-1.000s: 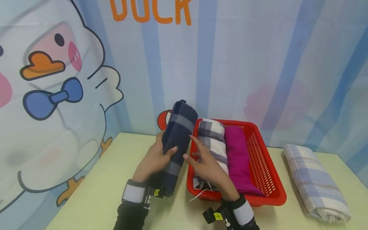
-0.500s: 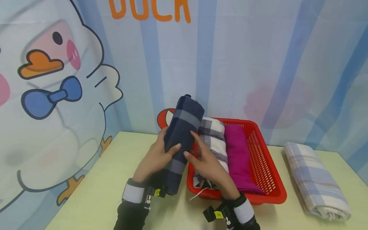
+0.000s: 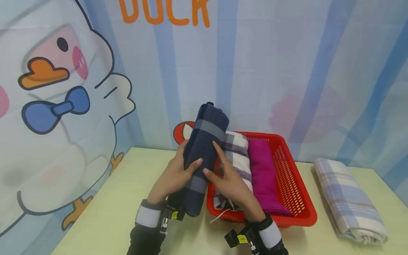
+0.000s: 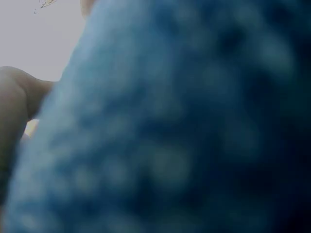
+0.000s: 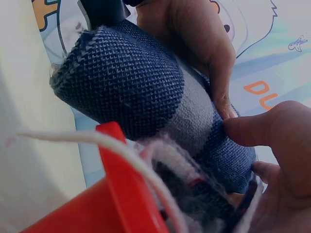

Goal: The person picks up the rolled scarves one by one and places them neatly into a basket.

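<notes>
A navy rolled-up scarf with grey stripes is held tilted above the table, its top leaning right over the basket's left rim. My left hand grips its left side, the thumb across the front. From the right, my right hand holds it between thumb and fingers. Close up in the right wrist view, the knit scarf spans both hands above the red rim. Dark blurred cloth fills most of the left wrist view. Some fingers are hidden behind the roll.
The red plastic basket holds a checked grey-and-white roll and a magenta roll. A white string hangs over its front rim. Right of it lies a folded pale-blue plaid cloth on the table. A printed curtain stands behind.
The navy scarf has risen slightly and shifted right, its upper end now overlapping the basket's back left corner. Both hands keep nearly the same places, the right fingers now against the roll.
</notes>
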{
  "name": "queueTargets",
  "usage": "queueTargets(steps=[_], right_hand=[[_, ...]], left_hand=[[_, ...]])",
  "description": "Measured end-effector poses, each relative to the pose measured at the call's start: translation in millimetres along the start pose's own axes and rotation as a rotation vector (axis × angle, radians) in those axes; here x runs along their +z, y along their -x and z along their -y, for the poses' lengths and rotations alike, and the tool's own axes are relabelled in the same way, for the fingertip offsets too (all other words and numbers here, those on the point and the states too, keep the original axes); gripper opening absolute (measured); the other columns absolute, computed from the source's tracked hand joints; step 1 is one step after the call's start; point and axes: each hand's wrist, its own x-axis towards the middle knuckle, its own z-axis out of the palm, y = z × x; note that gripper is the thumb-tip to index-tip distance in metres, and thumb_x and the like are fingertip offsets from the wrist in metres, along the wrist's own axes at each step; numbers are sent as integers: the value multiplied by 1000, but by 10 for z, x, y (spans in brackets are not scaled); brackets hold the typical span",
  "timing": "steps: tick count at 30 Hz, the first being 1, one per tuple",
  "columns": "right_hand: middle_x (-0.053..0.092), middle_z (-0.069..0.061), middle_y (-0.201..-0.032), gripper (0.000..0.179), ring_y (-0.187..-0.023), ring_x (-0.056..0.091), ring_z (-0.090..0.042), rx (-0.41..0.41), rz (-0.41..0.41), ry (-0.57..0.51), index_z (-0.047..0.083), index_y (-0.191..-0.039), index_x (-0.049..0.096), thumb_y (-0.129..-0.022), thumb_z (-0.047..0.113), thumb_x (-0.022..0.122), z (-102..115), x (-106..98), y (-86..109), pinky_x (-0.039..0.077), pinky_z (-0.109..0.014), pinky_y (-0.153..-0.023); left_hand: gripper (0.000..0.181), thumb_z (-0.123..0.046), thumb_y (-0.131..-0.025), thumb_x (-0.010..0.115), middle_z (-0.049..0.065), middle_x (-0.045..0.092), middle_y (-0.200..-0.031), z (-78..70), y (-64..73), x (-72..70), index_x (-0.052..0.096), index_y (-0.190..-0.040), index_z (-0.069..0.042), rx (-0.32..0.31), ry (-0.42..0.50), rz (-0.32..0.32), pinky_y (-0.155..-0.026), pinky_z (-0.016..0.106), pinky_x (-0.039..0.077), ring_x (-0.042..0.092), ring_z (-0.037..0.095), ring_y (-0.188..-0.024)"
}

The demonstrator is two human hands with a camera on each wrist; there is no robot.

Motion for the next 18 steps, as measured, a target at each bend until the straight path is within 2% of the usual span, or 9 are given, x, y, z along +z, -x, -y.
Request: queueTargets(steps=[5, 8, 12, 18], right_hand=[[14, -13, -166, 83, -140, 40, -44, -20, 19, -59, 37, -159, 6, -99, 24, 62, -14, -29, -12, 47, -55, -105], [24, -20, -161, 83, -134, 48, -46, -13, 41, -126, 40, -159, 5, -99, 22, 61, -14, -57, -8, 52, -51, -99], [32, -20, -155, 86, -127, 56, -43, 22, 52, -230, 50, -155, 6, -98, 18, 62, 7, -88, 12, 54, -47, -94], [15, -8, -164, 87, -141, 41, -47, 34, 55, -327, 58, -151, 10, -96, 19, 65, 50, -121, 46, 50, -57, -100]], left_hand=[[78, -37, -100, 58, 22, 59, -129, -37, 12, 10, 12, -158, -13, 30, 7, 7, -87, 47, 54, 65, 33, -106], [77, -36, -100, 58, 21, 59, -129, -66, 23, 20, 11, -158, -14, 43, 25, 28, -87, 46, 54, 65, 32, -107], [75, -36, -101, 56, 19, 59, -127, -87, 27, 42, 10, -158, -20, 80, 53, 64, -84, 42, 55, 66, 29, -103], [69, -36, -103, 53, 15, 60, -124, -105, 30, 61, 11, -157, -26, 140, 93, 100, -80, 37, 56, 68, 24, -98]])
